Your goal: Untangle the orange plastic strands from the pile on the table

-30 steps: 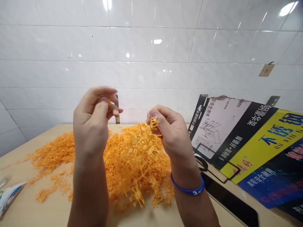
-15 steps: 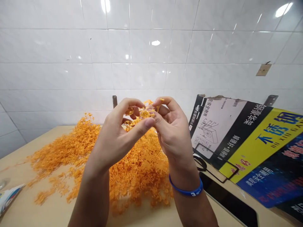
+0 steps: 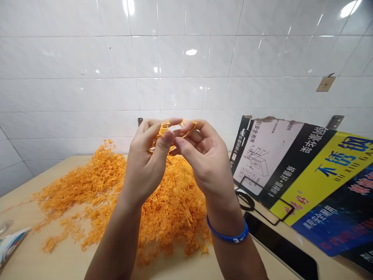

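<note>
Small orange plastic pieces, open and frame-like, are pinched between the thumb and fingers of my left hand. My right hand, with a blue wristband on its wrist, closes its thumb and fingertips on another thin orange plastic piece. Both hands are raised and their fingertips almost meet. Whether the pieces are joined is hidden by my fingers. Below and behind my hands spreads a large tangled heap of orange plastic pieces, reaching far to the left.
The heap lies on a pale wooden table. At right stand a printed cardboard box, a thin black wire frame and a phone. A white packet lies at the left edge. A tiled wall rises behind.
My left hand has shifted slightly left and its thumb has drawn back. The orange pieces between my fingertips have turned and now look more spread apart.
</note>
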Demonstrator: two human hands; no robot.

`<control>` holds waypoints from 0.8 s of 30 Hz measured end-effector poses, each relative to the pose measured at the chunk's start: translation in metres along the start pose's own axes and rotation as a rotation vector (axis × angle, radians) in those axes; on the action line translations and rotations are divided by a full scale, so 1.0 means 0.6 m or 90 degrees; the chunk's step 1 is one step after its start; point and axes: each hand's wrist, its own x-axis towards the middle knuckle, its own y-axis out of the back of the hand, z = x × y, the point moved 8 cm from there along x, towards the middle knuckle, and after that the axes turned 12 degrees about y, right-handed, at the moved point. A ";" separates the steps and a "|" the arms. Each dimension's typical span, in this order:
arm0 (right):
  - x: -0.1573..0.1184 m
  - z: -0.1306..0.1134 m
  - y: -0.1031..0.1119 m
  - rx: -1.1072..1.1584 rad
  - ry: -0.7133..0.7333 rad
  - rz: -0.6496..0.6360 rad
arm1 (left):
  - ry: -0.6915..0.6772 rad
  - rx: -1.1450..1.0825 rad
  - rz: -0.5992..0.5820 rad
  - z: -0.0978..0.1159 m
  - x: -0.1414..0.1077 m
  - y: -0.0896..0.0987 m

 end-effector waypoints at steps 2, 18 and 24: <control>0.001 0.001 -0.002 -0.003 -0.015 -0.014 | -0.008 -0.007 0.005 0.002 0.000 -0.001; -0.005 -0.017 -0.018 -0.128 0.007 -0.129 | -0.084 -0.004 0.070 0.025 -0.007 0.025; -0.012 0.007 -0.037 -0.061 -0.045 -0.217 | -0.076 -0.066 -0.038 0.030 -0.006 0.014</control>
